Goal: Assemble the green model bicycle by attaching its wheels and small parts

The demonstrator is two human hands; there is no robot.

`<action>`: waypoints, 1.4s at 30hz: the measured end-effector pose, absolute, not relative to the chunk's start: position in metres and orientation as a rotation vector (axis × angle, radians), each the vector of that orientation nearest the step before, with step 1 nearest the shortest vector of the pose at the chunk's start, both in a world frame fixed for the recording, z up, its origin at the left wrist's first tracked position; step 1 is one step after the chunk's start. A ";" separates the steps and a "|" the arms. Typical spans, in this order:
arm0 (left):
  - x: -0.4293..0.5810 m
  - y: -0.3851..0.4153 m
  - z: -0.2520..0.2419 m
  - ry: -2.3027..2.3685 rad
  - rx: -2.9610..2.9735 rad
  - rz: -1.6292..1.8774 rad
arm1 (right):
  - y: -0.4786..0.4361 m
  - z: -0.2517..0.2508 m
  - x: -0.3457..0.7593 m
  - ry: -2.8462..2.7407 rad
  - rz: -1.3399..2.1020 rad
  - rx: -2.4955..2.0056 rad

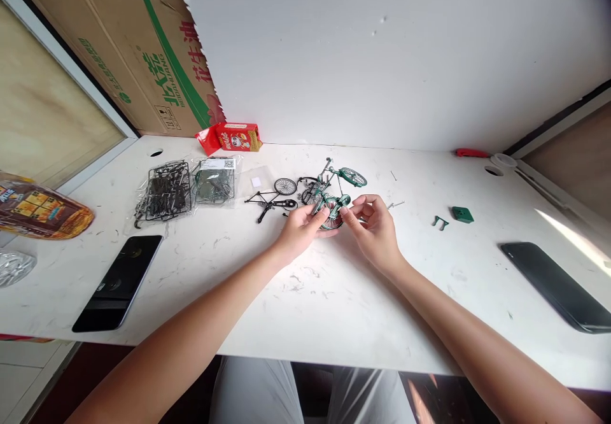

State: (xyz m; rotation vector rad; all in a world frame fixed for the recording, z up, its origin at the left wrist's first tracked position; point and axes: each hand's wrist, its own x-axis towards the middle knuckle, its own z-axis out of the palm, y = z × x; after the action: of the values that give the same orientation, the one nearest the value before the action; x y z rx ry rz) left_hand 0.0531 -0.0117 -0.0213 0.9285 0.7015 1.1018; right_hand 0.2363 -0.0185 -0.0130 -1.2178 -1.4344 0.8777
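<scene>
A green model bicycle (352,176) is held between my two hands, tilted, its far wheel pointing up and away from me. My left hand (301,228) is closed on the near wheel from the left, thumb on top. From the right, my right hand (375,228) pinches the bicycle near its pedal and chain area. Just left of it on the table lies a black model bicycle frame (265,204) with a spoked wheel. More dark bicycle parts (308,190) sit behind my left hand, partly covered by the green bicycle.
Bagged black sprues (168,185), a bagged green sprue (214,182) and a red box (238,137) are at the back left. A phone (117,284) lies left, a black phone-shaped object (556,284) right. Small green parts, a block (462,214) and a bracket (440,223), lie right.
</scene>
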 end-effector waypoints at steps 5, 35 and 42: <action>0.052 -0.010 -0.024 0.704 0.934 1.100 | -0.012 -0.020 0.240 -1.349 0.929 -1.231; 0.055 -0.011 -0.027 0.581 0.916 1.031 | -0.014 -0.016 0.239 -1.348 1.035 -1.099; 0.053 -0.010 -0.029 0.586 0.929 1.021 | -0.014 -0.013 0.239 -1.387 1.033 -1.113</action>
State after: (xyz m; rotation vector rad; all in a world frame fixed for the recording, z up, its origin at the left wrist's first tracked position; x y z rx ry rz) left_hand 0.0532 -0.0099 -0.0294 0.9295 0.5859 1.0213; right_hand 0.2395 -0.0137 -0.0126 -1.1126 -1.3867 1.0331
